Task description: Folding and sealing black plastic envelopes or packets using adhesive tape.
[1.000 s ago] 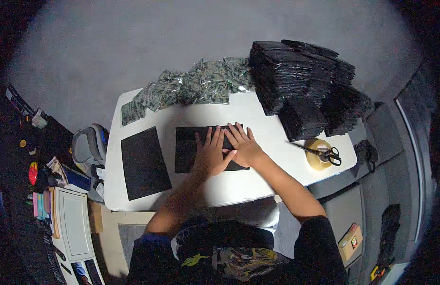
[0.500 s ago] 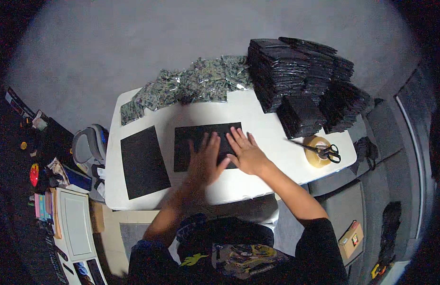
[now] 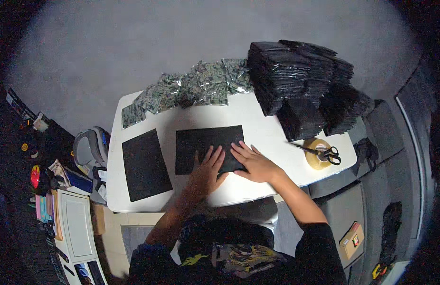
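A black rectangular sheet [image 3: 196, 141] lies flat in the middle of the white table [image 3: 205, 115]. My left hand [image 3: 208, 170] rests on its near edge with the fingers spread, and nothing is in it. On the sheet's right part lie the spread fingertips of my right hand [image 3: 255, 165], its palm over the table beside the sheet. Whether the sheet is a bag or plain material I cannot tell. A second black sheet [image 3: 146, 165] lies apart to the left, slightly turned.
Camouflage-patterned packages in clear plastic [image 3: 205, 83] line the table's far edge. Tall stacks of folded black packages [image 3: 300, 71] stand at the back right. Black scissors [image 3: 330, 155] lie across a roll of tape [image 3: 317, 164]. A grey sofa [image 3: 343, 213] is at the right.
Both hands have slid toward me over the black sheet, the right one also a little to the right. The sheet keeps its place on the table.
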